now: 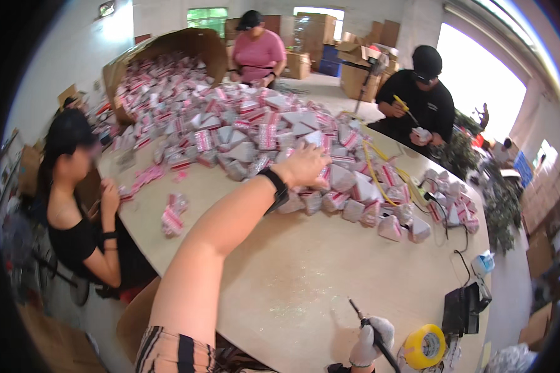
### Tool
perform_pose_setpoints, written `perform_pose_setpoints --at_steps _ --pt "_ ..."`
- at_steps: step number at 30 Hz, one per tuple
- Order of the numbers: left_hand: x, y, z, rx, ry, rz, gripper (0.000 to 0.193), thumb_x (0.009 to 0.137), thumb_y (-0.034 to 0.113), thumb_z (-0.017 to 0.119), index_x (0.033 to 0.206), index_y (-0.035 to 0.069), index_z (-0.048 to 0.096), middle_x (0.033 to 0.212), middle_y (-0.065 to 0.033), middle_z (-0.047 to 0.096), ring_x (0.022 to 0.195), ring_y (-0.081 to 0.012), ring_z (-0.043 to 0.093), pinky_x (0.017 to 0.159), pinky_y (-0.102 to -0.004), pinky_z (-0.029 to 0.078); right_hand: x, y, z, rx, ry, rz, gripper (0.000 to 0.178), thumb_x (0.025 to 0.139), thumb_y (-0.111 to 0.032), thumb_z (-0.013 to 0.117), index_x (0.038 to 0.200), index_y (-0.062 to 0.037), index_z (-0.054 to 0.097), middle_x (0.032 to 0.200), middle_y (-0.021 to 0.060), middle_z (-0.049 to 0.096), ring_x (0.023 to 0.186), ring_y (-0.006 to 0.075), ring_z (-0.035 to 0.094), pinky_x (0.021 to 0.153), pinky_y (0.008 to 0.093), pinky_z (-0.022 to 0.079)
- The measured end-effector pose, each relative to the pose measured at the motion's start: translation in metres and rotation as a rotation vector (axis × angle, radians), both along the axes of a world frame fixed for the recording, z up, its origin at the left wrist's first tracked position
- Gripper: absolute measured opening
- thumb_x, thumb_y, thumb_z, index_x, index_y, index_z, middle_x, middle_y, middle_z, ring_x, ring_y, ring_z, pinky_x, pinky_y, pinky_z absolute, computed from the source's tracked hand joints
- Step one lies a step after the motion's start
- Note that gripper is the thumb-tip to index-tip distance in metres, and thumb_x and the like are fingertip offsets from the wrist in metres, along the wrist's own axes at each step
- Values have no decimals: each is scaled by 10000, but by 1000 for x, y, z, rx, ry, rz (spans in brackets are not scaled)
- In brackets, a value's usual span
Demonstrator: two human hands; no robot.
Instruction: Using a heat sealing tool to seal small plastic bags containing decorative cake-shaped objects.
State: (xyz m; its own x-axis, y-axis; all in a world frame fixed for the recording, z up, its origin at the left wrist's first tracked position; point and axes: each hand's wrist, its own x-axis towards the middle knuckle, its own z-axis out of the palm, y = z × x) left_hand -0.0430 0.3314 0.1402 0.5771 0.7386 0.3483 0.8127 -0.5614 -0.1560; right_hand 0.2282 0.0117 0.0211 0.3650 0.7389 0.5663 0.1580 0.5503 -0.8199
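Left grip [302,166], fingers spread, touches one big pile of packs [239,151]. Right grip [369,342] squeezes one thin tool [357,309] near one tape roll [413,353], with open counter [292,280] to its left.

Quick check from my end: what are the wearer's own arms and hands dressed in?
The left hand is ungloved, with a wide black wristband and a bare forearm below a loose, pale sleeve with black stripes. The right hand wears a white glove; its sleeve is out of view.
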Motion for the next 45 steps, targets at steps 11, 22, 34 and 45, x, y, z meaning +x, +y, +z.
perform_pose_setpoints --at_steps 11,22,34,45 --pt "102 115 -61 -762 -19 325 899 602 717 639 1260 106 604 1368 -122 527 1294 -345 455 1012 -733 182 14 -1 29 -131 -41 -75 178 823 -168 693 862 -10 621 810 116 627 737 237 586 685 352 476" --pt "74 -47 -68 -650 -200 84 866 626 641 707 1330 166 539 1362 -174 504 1223 -361 502 1039 -506 348 24 3 -19 156 -242 -102 224 855 -116 623 1014 21 546 904 120 546 740 170 512 660 290 449" --pt "-64 -143 -66 -196 -430 -116 278 780 333 693 875 71 692 930 -93 648 957 -278 594 896 -384 411 32 6 -31 202 -297 -256 196 866 -62 591 1037 30 567 827 67 564 624 115 482 595 263 430" --pt "-115 -166 -74 -144 -518 6 193 780 222 691 842 42 662 898 -118 644 895 -309 598 831 -419 452 26 1 -28 146 -245 -157 159 859 -64 604 995 7 561 902 81 576 739 158 529 660 289 456"
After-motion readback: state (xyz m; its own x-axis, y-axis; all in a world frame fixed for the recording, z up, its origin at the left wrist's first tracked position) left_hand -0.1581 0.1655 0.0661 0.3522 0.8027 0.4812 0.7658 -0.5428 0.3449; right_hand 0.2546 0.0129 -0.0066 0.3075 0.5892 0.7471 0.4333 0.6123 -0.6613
